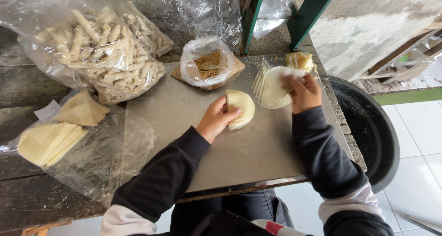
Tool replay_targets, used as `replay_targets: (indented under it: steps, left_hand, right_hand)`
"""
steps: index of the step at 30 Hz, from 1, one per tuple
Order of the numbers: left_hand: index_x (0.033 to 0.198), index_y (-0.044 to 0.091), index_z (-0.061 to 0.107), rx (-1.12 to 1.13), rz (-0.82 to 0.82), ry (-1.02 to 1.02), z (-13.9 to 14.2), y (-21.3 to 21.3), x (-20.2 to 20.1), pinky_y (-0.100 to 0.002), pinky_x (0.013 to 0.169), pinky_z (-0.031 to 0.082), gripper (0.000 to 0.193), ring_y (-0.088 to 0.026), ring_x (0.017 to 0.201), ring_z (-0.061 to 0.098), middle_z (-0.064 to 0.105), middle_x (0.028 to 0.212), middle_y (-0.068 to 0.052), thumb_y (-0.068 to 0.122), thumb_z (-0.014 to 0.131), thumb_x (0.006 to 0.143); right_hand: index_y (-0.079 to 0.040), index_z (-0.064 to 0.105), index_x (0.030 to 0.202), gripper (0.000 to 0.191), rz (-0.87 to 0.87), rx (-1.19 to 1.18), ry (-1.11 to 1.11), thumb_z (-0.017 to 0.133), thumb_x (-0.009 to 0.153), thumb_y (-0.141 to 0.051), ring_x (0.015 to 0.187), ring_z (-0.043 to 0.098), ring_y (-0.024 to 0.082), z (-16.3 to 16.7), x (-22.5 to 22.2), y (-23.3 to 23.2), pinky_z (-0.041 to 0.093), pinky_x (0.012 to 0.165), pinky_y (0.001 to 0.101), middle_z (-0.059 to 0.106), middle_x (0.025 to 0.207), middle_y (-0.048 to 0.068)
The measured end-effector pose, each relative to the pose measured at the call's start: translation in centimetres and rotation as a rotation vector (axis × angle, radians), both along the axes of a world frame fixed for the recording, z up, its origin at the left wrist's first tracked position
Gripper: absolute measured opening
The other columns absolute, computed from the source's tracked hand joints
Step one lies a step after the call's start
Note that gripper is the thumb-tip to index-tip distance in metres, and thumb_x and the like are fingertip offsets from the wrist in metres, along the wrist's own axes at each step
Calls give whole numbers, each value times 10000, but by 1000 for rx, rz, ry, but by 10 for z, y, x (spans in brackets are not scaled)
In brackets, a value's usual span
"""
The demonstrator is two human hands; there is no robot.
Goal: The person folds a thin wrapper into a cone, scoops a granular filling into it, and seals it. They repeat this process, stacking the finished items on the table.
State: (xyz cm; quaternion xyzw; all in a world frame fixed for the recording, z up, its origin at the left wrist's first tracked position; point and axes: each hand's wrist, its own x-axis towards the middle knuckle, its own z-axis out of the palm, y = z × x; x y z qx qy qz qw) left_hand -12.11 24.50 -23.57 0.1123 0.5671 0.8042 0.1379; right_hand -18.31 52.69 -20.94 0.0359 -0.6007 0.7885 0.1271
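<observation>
Grey metal board (258, 148) bears everything. Left hand (215, 120) pinches a folded wrapper (241, 109) mid-board; right hand (305, 93) grips fanned wrappers (270, 89) just beyond, a crumb bag (207, 63) behind them.

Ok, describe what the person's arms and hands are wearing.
Both arms wear long black sleeves, with a white band higher up each one. The left hand and right hand are bare: no gloves, rings or watch visible.

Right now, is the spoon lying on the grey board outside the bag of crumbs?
No, the spoon rests inside the open plastic bag on top of the brown crumbs, not on the grey board.
</observation>
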Motion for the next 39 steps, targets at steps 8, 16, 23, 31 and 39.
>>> replay_targets:
  steps: [8,16,23,31,39]
  left_hand:
    - [1345,20,575,-24,-4,-18,7,-2,4,-296,900,573,431,-112,1052,671,704,1183,-74,127,702,948]
    - [1340,16,577,5,-24,11,1,0,1,-282,905,566,420,-100,1052,662,702,1185,-61,122,703,954]
    - [1338,23,582,-20,-20,-9,2,-1,1,-287,881,573,413,-99,1024,667,706,1156,-60,125,698,955]
    - [1387,38,528,42,-82,-121,6,-1,1,-318,968,572,413,-129,1140,651,677,1256,-69,244,587,1034]
    - [1404,36,478,77,-209,-80,7,-2,2,-367,1076,519,486,-186,1229,631,623,1332,-111,-5,577,930]
  right_hand:
    - [-147,777,1114,293,-133,1413,319,565,953,-24,790,740,290,3,30,-13,597,725,377,777,1024,86]
    - [-171,762,1144,410,-45,1488,273,536,855,12,858,721,352,4,45,-23,582,760,430,762,1075,94]
    - [-165,766,1123,394,-46,1490,290,548,840,0,873,724,342,7,49,-24,582,759,429,763,1095,79]
    - [-48,695,1175,425,166,1263,505,775,869,-332,1048,688,348,40,59,-39,536,914,424,713,1161,163]
    - [-69,745,1084,290,451,931,520,836,810,-94,1058,704,249,37,68,-54,575,926,357,697,1154,110]
